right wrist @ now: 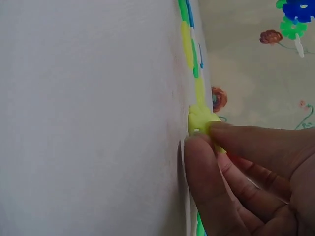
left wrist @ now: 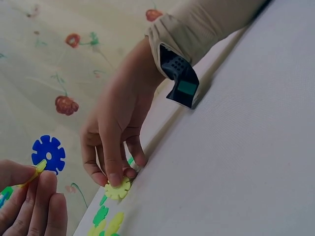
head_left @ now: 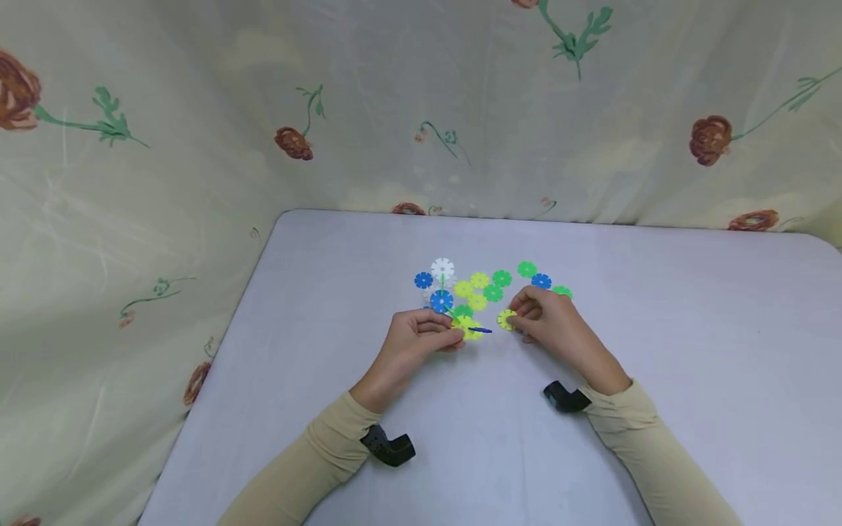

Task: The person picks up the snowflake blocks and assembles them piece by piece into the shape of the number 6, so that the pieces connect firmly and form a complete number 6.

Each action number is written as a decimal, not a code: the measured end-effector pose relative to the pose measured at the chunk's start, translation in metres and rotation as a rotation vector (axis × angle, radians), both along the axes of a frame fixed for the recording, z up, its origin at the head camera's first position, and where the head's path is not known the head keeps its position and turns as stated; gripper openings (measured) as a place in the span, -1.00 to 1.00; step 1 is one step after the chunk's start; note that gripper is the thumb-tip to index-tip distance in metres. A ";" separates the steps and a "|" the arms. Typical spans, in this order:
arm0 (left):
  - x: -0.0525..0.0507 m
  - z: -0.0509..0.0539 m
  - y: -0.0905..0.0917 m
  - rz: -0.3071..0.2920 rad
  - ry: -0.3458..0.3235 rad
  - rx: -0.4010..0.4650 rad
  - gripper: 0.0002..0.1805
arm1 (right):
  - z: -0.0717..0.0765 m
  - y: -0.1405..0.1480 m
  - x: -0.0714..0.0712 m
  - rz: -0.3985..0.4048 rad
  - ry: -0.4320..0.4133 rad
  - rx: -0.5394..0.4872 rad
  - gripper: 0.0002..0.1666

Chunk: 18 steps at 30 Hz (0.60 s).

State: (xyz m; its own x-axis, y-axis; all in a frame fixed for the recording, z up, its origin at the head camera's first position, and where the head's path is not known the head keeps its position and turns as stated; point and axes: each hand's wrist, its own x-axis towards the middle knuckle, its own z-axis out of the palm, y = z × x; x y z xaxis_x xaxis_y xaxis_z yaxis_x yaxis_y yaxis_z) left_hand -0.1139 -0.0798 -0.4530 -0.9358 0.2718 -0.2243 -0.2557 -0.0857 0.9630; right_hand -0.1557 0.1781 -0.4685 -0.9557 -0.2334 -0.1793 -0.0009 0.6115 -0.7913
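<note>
My left hand pinches a yellow notched disc between thumb and fingers. The disc belongs to a joined chain of flower-shaped plastic discs. One blue disc of it juts rightward, seen edge-on. In the right wrist view, linked blue, green and white discs show at the upper right. My right hand pinches a separate yellow disc by its edge, close to the tabletop. Whether that disc touches the table I cannot tell. Fingers hide part of both held discs.
Loose discs lie on the white table beyond the hands: several yellow and green ones, plus blue ones. A flowered cloth hangs behind the table's far edge. Each wrist wears a black device.
</note>
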 end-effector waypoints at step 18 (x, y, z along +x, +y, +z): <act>-0.001 0.000 -0.001 0.042 0.009 -0.004 -0.82 | 0.023 0.006 0.018 0.002 -0.195 -0.420 -0.62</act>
